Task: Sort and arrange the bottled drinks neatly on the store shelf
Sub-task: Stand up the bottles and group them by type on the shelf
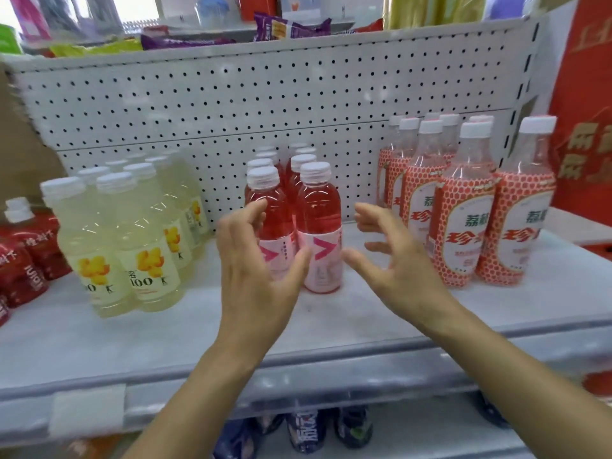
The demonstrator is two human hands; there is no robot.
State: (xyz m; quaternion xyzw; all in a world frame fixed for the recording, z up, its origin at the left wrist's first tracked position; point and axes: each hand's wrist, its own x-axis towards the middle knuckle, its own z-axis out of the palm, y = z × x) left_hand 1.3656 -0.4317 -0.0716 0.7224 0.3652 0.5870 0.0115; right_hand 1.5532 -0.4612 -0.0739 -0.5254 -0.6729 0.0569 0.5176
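My left hand (255,260) and right hand (394,256) flank the pink bottles (319,226) at the middle of the shelf (331,323) — fingers spread wide on both, holding nothing. The left fingers sit against the front-left pink bottle; the right hand is clear of them. Yellow bottles (132,240) stand toward the left edge, red-patterned bottles (463,207) toward the right.
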